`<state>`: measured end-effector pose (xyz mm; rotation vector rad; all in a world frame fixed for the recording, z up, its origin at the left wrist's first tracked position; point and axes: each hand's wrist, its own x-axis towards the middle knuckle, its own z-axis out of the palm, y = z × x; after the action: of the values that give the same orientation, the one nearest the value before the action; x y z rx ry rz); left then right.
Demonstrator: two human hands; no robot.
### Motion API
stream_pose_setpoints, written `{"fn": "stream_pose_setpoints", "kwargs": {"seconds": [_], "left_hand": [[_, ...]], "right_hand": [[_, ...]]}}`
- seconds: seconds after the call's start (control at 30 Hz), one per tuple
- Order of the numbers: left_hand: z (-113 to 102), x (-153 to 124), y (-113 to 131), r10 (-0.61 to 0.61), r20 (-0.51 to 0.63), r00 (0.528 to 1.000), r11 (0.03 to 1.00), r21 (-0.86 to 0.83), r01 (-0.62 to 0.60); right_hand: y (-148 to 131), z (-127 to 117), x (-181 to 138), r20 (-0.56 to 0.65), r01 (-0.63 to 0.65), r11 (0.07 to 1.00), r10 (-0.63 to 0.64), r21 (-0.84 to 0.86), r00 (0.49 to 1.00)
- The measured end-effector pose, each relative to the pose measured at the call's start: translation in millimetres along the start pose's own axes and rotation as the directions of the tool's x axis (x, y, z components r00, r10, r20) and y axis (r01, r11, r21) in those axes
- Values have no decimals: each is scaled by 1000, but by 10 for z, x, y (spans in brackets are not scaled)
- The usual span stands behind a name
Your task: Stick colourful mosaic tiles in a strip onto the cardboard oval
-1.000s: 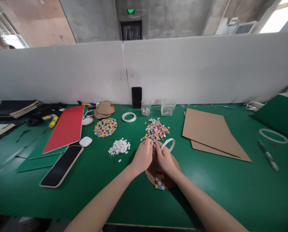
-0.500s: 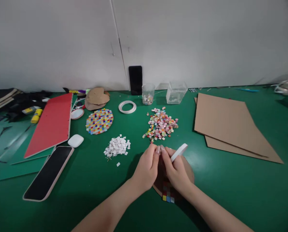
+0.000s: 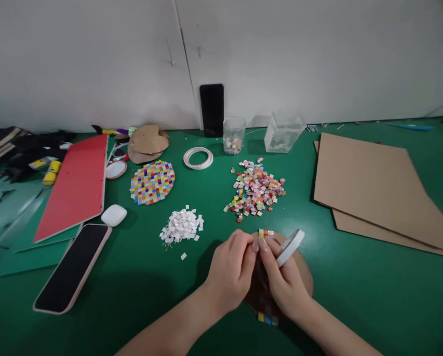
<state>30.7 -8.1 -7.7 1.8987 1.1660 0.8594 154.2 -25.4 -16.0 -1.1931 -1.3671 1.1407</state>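
Observation:
My right hand [image 3: 286, 284] is closed around a roll of white tape [image 3: 291, 247], which sticks up past the fingers. My left hand [image 3: 230, 269] is closed too, its fingertips meeting those of the right; what they pinch is too small to make out. Beneath both hands lies a round brown cardboard piece [image 3: 305, 272]. Small coloured tiles [image 3: 268, 319] show on its near edge, and a short row of tiles [image 3: 266, 232] on its far edge. The hands cover its middle. A heap of mixed coloured tiles [image 3: 256, 188] lies just beyond the hands.
Left of the hands are a pile of white squares [image 3: 182, 226], a mosaic disc [image 3: 152, 183], a phone [image 3: 73, 269] and a red board [image 3: 74, 188]. Behind stand a plastic cup [image 3: 234, 136] and a clear box [image 3: 283, 133]. Cardboard sheets [image 3: 373, 188] lie right.
The view has shifted a little. The tape roll is turned so its ring shows more, and a row of tiles at the disc's far edge is now visible. Both hands stay together.

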Motion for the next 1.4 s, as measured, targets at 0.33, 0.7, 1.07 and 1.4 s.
{"fn": "stream_pose_setpoints", "kwargs": {"seconds": [0.33,0.7,1.07,1.4], "left_hand": [[-3,-13,30,80,11,997,996,-28,-80],[-37,22,42,-13,33,999,997,-79,16],[-39,11,89,-124,112,986,984,-118,137],[-68,26,55,-133,103,986,988,-60,139]], "right_hand": [[30,-7,-49,21,37,997,-36,-64,999],[8,16,-65,11,64,989,-64,-131,998],[-24,10,-14,7,34,994,-34,-105,999],[12,-25,2,74,91,945,-71,-313,995]]}}
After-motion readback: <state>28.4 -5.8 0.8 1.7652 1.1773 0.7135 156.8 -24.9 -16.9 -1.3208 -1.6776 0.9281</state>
